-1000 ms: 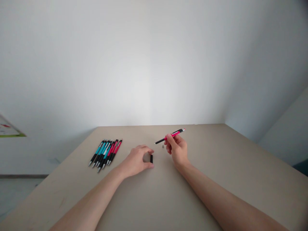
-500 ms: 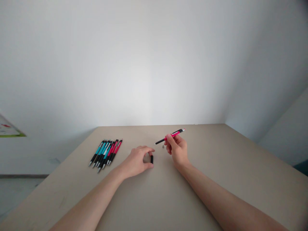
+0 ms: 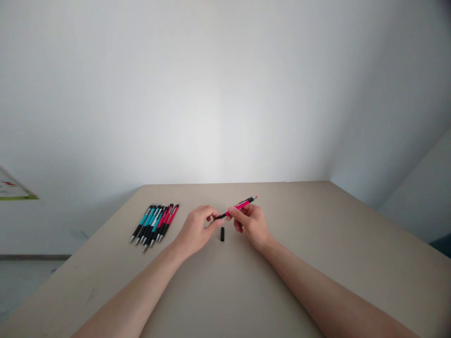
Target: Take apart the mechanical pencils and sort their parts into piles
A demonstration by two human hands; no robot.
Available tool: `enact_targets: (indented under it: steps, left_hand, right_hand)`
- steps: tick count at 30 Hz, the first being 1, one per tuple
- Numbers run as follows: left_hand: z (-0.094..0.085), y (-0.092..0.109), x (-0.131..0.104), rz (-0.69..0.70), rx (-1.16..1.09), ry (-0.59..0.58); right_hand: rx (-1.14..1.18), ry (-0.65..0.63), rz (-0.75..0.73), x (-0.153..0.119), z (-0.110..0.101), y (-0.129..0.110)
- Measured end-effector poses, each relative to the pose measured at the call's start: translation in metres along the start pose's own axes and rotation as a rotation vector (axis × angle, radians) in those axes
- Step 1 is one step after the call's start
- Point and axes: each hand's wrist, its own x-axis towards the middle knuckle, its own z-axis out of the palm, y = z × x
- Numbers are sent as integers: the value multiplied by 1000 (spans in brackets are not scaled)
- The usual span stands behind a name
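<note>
You are looking down at a beige counter (image 3: 317, 263) set against a plain white wall, with both bare forearms reaching forward from the bottom edge of the view.

Your right hand (image 3: 251, 224) is closed around a pink and black pen (image 3: 237, 208), gripping the pink barrel between thumb and fingers. The pen is held just above the counter, slanting down to your left, its clicker end up and to the right. Your left hand (image 3: 196, 230) is closed in a pinch on the pen's black front end, so both hands meet on the one pen.

A small black cylindrical piece (image 3: 222, 234) lies on the counter just below the pen, between your two hands and touching neither. It looks like a pen part, perhaps a grip sleeve or tip section, though it is too small to be sure.

Well to the left of the pen, beyond your left hand, a row of teal and pink pens (image 3: 155, 222) lies side by side on the counter, tips pointing toward you.

The step in hand appears to be work on the pen's front end. A next move would call for holding the barrel steady in the right hand while the left fingers twist or pull with a fine, light grip.
</note>
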Motion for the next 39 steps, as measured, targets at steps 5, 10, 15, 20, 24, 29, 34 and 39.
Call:
enact_targets:
  steps: [5, 10, 15, 20, 24, 29, 34, 39]
  left_hand:
    - [-4, 4, 0, 75, 62, -12]
    - [-4, 8, -1, 36, 30, -69]
    - [3, 5, -2, -149, -167, -180]
    - [6, -1, 0, -167, -217, -116]
    - [4, -1, 0, -184, -136, 14]
    - [4, 3, -2, -178, -162, -12]
    - [7, -1, -2, -142, -109, 26]
    - [7, -2, -2, -124, -69, 68]
  right_hand:
    - [-7, -27, -14, -1, 2, -2]
    - [-29, -72, -12, -2, 3, -3]
    - [14, -151, -20, -3, 3, -5]
    - [34, -113, -39, -2, 0, -3]
    - [39, -10, -28, 1, -2, 1]
    - [161, 10, 8, 2, -3, 4]
    - [297, 26, 11, 2, -1, 3]
    - [239, -5, 71, 1, 2, 4]
